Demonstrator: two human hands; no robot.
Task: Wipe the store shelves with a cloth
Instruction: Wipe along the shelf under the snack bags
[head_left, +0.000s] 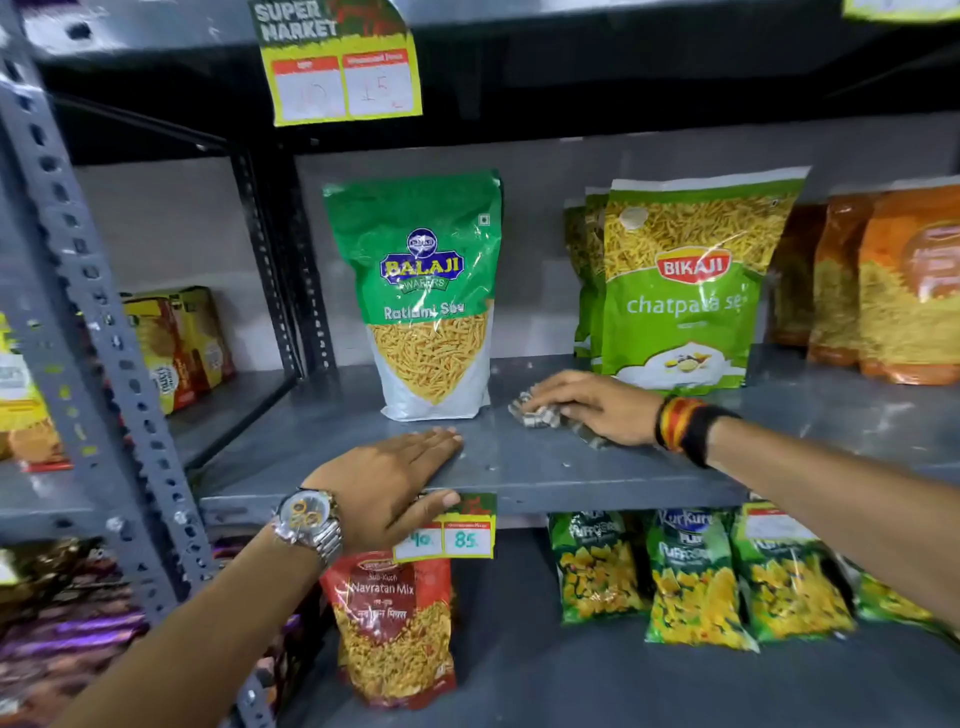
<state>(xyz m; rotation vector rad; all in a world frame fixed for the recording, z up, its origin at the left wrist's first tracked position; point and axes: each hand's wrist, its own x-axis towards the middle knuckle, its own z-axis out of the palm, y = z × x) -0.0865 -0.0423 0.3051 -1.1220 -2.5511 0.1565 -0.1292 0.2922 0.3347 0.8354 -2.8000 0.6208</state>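
Note:
A grey metal shelf (519, 467) runs across the middle of the view. My right hand (597, 405) presses a small crumpled grey cloth (540, 415) flat on the shelf, between the green Balaji snack pouch (426, 291) and the green Bikaji pouch (685, 291). My left hand (389, 483) rests on the shelf's front edge, fingers flat on top and thumb over the lip beside a price tag (457, 535). It holds the edge only. A watch is on that wrist.
Orange snack bags (883, 291) stand at the right of the shelf. A slotted upright post (104, 364) rises at left, with yellow boxes (176, 343) behind it. Below are a red Navratan Mix bag (389, 623) and green puff bags (691, 582). A supermarket price card (337, 62) hangs above.

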